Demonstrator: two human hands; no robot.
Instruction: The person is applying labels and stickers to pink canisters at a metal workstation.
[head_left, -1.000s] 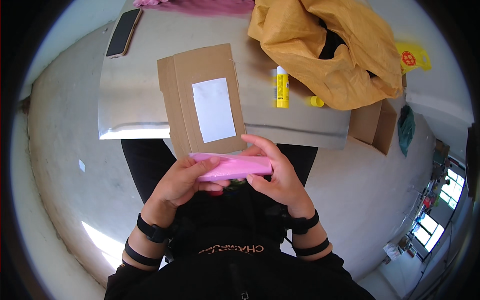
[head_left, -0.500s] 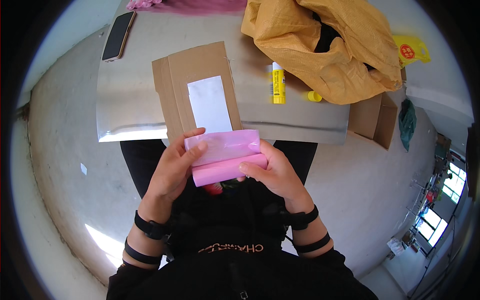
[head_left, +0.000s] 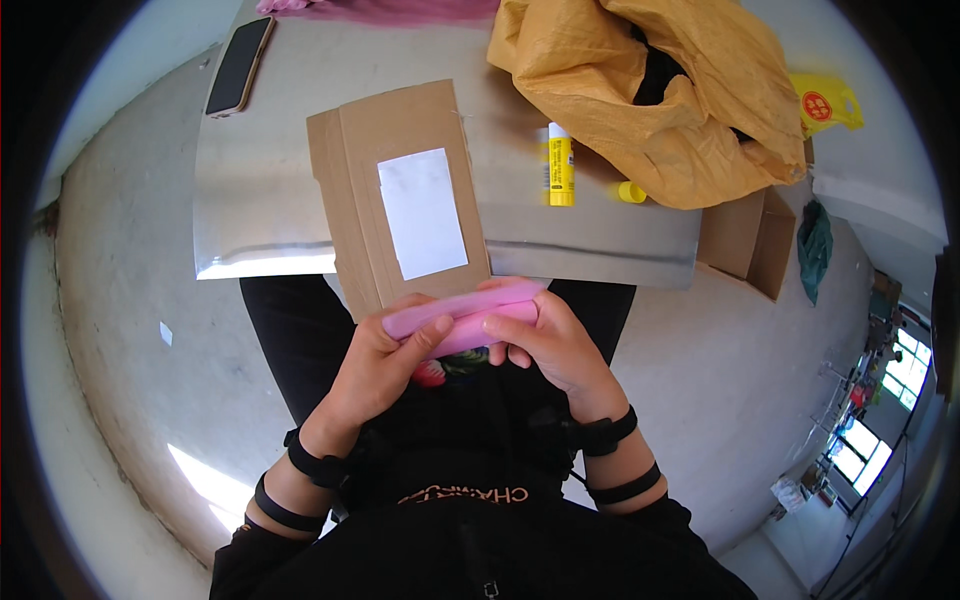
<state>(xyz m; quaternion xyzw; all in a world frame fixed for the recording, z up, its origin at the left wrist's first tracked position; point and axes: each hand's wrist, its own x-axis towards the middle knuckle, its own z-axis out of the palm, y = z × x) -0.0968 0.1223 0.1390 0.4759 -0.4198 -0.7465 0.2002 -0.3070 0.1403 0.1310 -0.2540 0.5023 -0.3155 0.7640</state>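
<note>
Above my lap I hold a pink roll of thin plastic film [head_left: 467, 333] with both hands, a loose flap of it along the far side. My left hand [head_left: 372, 368] is closed on its left end, thumb on top. Round the right end my right hand [head_left: 562, 352] is closed, thumb pressed on the roll and fingers beneath. Just beyond my hands lies a brown cardboard piece [head_left: 350, 190], overhanging the table's near edge, with a white paper rectangle [head_left: 423, 215] on it.
On the metal table [head_left: 260, 190] are a yellow glue stick [head_left: 562, 172], its yellow cap [head_left: 631, 191], a phone [head_left: 240, 66] and a large orange-yellow woven bag [head_left: 680, 130]. An open cardboard box [head_left: 735, 240] stands at the table's right edge. Pink material [head_left: 390, 10] lies at the far edge.
The film flap, spread flat and facing up before, is now tilted and folded closer against the roll. My left hand has moved slightly right and down. More of the white paper shows.
</note>
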